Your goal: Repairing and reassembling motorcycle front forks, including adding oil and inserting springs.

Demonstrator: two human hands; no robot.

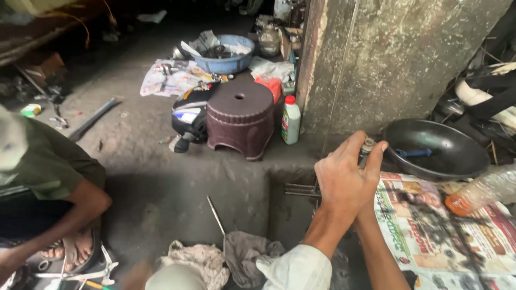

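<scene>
Grimy concrete floor (161, 161) fills most of what I see through the head camera, with a stained pillar (398, 59) rising at the upper right. Both of my hands meet near the middle right. My left hand (341, 180) lies on top, fingers curled shut around a small metal part (367, 146) whose tip just shows above the knuckles. My right hand (374, 161) is mostly hidden behind the left one; I cannot tell whether it grips the part or only steadies it. Just beyond the hands sits a black pan (435, 156) with a blue tool inside, and under my right forearm a greasy newspaper (430, 236) is spread, a clear plastic bottle (478, 193) lying across its far edge. Further back stand a brown plastic stool (240, 118), a white bottle with a red cap (290, 121) and a blue basin (226, 56) of parts. Rags (215, 260) lie near my left sleeve. Another person's arm (59, 215) occupies the left edge.
</scene>
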